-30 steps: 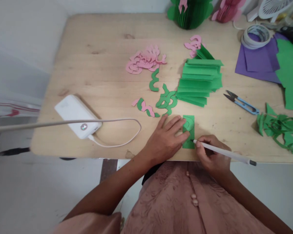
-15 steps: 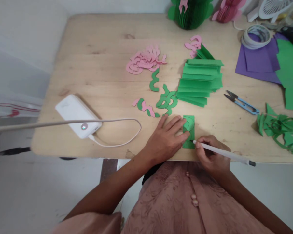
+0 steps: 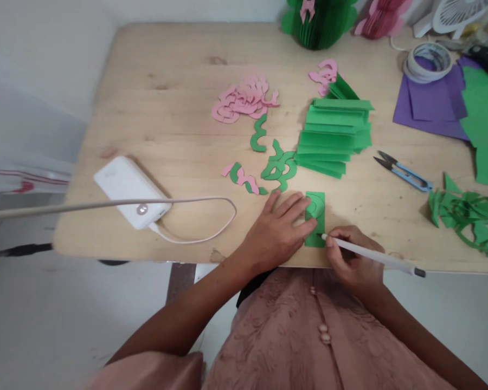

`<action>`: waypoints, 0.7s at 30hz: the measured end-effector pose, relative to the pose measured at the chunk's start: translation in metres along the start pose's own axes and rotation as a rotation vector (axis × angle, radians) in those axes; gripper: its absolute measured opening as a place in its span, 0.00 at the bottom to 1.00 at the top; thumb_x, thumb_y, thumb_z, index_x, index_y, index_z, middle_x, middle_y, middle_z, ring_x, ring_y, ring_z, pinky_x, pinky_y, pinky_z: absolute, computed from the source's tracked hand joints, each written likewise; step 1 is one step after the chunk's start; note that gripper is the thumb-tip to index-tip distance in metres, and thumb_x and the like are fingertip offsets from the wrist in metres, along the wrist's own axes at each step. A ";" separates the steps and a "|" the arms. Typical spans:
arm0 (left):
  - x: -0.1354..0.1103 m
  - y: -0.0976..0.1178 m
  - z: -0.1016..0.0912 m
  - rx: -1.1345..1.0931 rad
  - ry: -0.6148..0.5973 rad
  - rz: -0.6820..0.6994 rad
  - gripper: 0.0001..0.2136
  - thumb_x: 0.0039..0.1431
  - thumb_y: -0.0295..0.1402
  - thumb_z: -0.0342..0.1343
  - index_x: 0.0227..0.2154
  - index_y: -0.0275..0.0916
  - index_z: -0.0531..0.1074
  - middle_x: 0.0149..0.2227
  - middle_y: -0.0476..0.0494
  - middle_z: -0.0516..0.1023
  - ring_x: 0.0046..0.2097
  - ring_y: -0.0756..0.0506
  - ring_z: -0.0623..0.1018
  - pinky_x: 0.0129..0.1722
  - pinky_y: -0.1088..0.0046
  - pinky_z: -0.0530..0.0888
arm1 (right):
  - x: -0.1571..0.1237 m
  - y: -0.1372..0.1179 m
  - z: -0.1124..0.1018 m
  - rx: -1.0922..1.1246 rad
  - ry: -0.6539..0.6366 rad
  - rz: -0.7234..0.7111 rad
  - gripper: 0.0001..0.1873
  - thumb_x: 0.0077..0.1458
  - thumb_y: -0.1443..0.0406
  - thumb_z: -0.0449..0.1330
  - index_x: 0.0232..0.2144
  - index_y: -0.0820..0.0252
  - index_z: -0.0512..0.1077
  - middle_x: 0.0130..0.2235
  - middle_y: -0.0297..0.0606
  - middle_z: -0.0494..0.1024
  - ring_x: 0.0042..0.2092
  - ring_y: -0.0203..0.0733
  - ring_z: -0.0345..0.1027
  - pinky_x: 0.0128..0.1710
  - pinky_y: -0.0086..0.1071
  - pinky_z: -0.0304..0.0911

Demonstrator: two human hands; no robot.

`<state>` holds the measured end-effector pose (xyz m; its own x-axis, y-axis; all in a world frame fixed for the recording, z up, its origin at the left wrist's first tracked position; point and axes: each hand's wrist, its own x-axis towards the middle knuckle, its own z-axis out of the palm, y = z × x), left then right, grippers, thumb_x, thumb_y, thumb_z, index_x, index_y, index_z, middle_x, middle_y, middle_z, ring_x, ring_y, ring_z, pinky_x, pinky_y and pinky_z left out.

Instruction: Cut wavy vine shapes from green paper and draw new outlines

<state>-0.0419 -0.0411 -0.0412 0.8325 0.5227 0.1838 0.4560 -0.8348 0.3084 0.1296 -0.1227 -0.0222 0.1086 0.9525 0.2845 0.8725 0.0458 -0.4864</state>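
Note:
A small green paper strip (image 3: 318, 214) lies near the table's front edge, with a curved line drawn on its upper part. My left hand (image 3: 277, 230) rests flat with fingers spread, its fingertips on the strip's left side. Between the fingers of my right hand (image 3: 353, 257) is a white pencil (image 3: 370, 253), its dark tip touching the lower part of the strip. Just beyond my left hand are green wavy cutouts (image 3: 282, 165) and a mixed pink and green row of cutouts (image 3: 244, 179). Behind the strip sits a stack of folded green paper (image 3: 329, 138).
A white power bank (image 3: 130, 189) with a cable lies at left. Pink cutouts (image 3: 244, 98) are piled mid-table. Blue thread snips (image 3: 404, 170), green scraps (image 3: 467, 214), purple paper (image 3: 431, 103) and tape rolls (image 3: 410, 70) lie right. A green paper honeycomb (image 3: 319, 27) stands behind.
Almost nothing differs. The whole view has shifted very slightly, while both hands, the pencil and the strip keep their places relative to one another.

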 end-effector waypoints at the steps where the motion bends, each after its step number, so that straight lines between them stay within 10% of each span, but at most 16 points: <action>1: 0.000 0.000 0.000 -0.001 0.003 0.001 0.12 0.63 0.32 0.48 0.47 0.41 0.71 0.59 0.36 0.67 0.63 0.38 0.61 0.62 0.46 0.54 | 0.000 0.000 0.000 0.000 0.000 0.003 0.07 0.55 0.64 0.56 0.26 0.56 0.69 0.20 0.31 0.74 0.20 0.35 0.65 0.21 0.28 0.58; 21: 0.000 0.000 0.000 0.012 -0.016 0.001 0.12 0.63 0.32 0.47 0.47 0.41 0.70 0.59 0.36 0.66 0.63 0.38 0.60 0.62 0.46 0.52 | -0.002 -0.002 0.000 -0.021 0.012 -0.028 0.05 0.56 0.65 0.56 0.27 0.58 0.68 0.21 0.31 0.74 0.20 0.35 0.66 0.21 0.28 0.58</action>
<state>-0.0417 -0.0412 -0.0408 0.8378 0.5189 0.1697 0.4587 -0.8377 0.2965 0.1272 -0.1244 -0.0218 0.0897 0.9474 0.3073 0.8850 0.0657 -0.4609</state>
